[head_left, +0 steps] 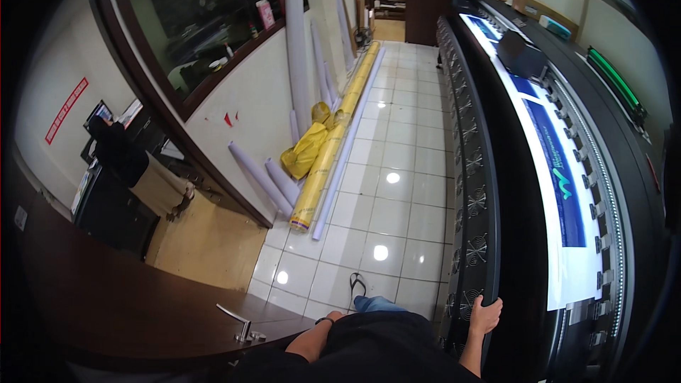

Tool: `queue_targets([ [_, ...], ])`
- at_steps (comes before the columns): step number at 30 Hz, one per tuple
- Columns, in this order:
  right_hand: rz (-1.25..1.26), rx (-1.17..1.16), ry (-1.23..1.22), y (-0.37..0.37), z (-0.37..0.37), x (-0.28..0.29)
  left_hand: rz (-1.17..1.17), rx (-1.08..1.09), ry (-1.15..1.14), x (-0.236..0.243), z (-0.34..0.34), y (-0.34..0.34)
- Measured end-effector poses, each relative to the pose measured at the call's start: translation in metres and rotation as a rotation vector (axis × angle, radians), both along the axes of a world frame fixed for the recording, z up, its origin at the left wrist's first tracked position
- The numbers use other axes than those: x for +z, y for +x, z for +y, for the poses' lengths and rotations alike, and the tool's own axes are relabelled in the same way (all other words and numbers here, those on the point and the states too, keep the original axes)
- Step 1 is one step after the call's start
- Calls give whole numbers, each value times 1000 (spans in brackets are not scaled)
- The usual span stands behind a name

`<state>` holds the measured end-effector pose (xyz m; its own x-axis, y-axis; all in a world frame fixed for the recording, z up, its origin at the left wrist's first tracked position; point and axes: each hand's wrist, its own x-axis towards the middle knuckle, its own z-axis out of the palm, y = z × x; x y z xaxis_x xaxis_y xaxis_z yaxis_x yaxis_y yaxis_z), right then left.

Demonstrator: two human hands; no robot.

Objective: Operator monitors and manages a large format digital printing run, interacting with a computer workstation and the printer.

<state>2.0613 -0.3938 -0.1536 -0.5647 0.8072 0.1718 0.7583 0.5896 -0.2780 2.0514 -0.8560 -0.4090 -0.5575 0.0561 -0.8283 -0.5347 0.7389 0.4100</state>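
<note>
Your right hand curls round the three-o'clock rail, probably for balance. Left hand: fingers hidden, can't tell.

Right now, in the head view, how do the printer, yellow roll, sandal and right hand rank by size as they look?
Largest to smallest, as pictured:
1. Printer
2. Yellow roll
3. Right hand, which sits nearer the camera
4. Sandal, only partly showing
</note>
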Motion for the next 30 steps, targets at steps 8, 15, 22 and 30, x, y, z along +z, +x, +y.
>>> queue_targets([
  [8, -39, -8, 13, 5, 5, -9, 78, -22, -99, 24, 3, -2],
  [15, -64, -20, -20, 4, 6, -5, 65, -17, -81, 32, 10, -3],
  [22, -22, -22, -73, 5, 4, 1, 13, 48, -50, 33, 10, 5],
  [30, 21, -19, -42, -3, 2, 2, 70, 10, -47, 13, 0, 7],
])
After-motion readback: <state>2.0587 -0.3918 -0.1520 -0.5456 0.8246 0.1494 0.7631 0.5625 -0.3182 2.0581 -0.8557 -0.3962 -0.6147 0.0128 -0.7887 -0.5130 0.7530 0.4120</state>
